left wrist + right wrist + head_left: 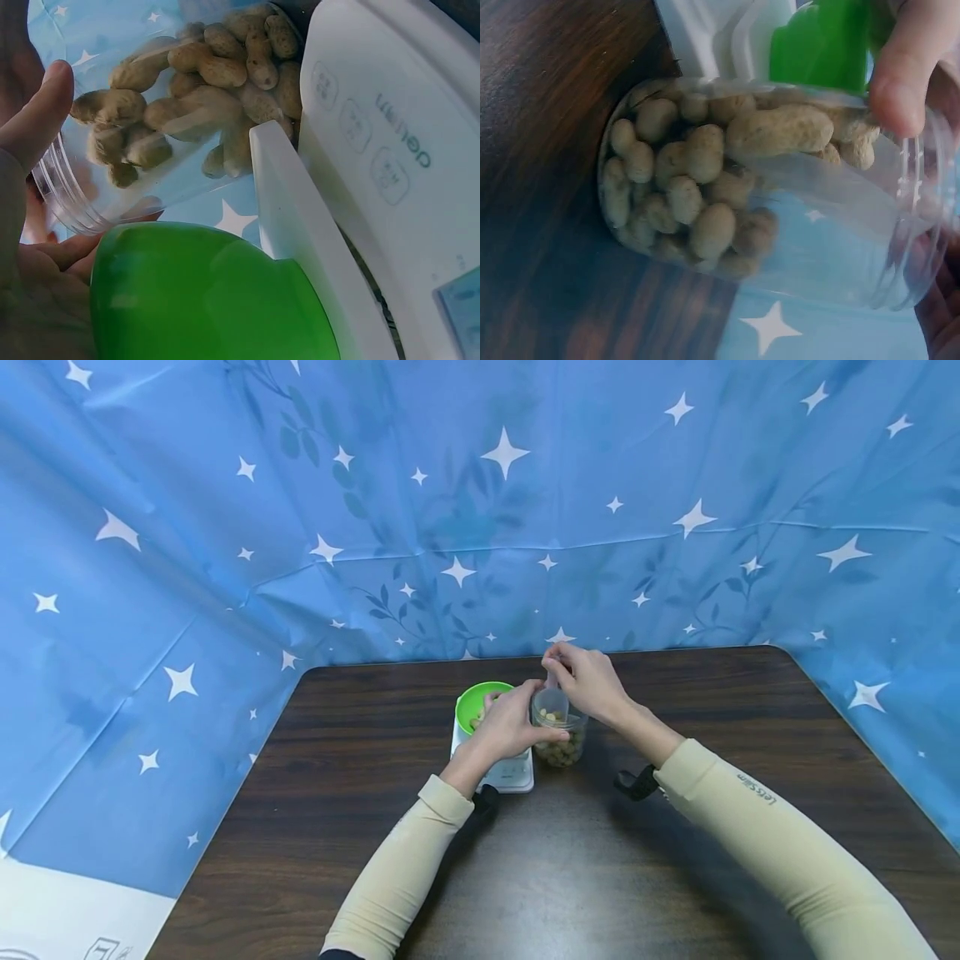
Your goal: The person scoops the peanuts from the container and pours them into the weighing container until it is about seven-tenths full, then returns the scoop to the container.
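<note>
A clear plastic jar (567, 750) of peanuts in their shells stands on the table, beside a white kitchen scale (516, 777). My left hand (512, 720) grips the jar near its rim, with the thumb on the near side, as the right wrist view also shows. Over the jar's mouth, my right hand (588, 681) pinches the handle of a translucent scoop (551, 702). The scoop's cup sits in the mouth, with peanuts at it. On the scale rests a bright green bowl (471, 700) with some peanuts inside, partly hidden by my left hand.
The dark wooden table (337, 827) ends just behind the scale and jar. Beyond it hangs a blue cloth (420, 518) with white stars. The scale's buttons and part of its display (461, 300) show in the left wrist view.
</note>
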Available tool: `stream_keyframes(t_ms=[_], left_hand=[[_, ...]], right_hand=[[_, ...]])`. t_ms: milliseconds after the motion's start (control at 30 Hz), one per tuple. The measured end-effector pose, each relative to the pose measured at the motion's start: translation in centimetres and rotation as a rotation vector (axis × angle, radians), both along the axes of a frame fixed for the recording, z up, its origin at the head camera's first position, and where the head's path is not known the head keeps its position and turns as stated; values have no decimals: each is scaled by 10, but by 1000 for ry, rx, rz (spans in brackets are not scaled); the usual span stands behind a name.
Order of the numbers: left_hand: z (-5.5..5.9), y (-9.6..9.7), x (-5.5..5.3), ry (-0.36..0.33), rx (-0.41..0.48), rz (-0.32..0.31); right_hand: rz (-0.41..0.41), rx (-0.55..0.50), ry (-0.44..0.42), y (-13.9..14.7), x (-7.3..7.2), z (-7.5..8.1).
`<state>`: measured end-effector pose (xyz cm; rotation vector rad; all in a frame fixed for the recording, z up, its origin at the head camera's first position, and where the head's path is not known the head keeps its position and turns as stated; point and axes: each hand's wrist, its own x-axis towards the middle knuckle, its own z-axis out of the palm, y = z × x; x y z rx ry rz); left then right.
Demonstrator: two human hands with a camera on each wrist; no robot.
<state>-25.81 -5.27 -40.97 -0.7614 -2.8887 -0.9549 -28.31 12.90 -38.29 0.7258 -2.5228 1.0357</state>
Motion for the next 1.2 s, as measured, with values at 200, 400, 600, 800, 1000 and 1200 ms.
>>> stream_keyframes(t_ms=[200,400,600,800,1000,1200], left_hand=[[-1,0,0,-5,6,3],[0,1,0,2,10,3],[0,0,0,8,15,9],[-1,1,0,8,7,20],[-1,2,0,13,-6,24],[-1,1,0,8,2,23]], right_hand=[[-85,-14,-43,0,0,-5],[-228,-115,-25,3,0,-1],[-308,-223,-23,9,0,5],[-336,-282,-102,16,-2,9],[-322,-396,-227,21,-2,8],[-290,-415,-265,21,-1,7]])
